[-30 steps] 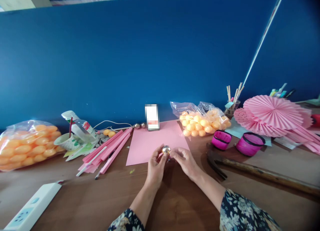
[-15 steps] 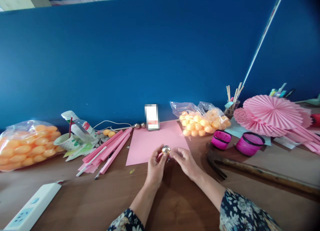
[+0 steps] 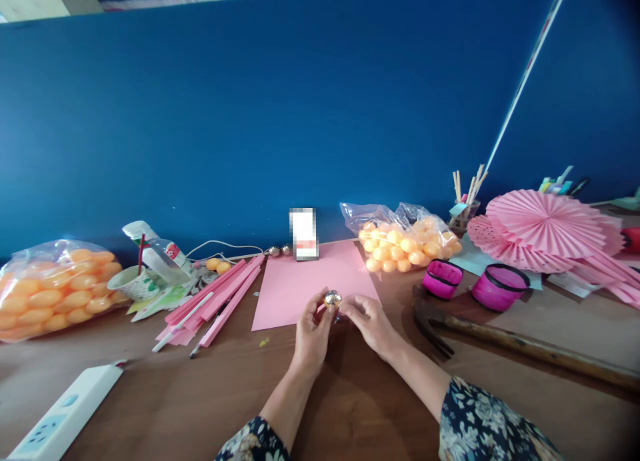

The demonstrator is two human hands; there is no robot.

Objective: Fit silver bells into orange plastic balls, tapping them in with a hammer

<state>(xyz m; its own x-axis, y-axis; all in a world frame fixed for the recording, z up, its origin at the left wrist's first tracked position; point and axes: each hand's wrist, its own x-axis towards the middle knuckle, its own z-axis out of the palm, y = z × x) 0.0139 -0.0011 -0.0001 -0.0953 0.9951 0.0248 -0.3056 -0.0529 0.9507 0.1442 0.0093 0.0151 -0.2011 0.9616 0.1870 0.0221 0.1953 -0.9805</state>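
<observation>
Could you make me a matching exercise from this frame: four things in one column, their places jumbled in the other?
1. Shiny gold ball
2. Hammer with wooden handle
3. White power strip
4. Pleated pink paper fans

A. On the brown table, to the right of the right hand
B. At the right, near the blue wall
C. Between the fingertips of the left hand
D. At the lower left of the view

Pairs: 1-C; 2-A; 3-D; 4-B
</observation>
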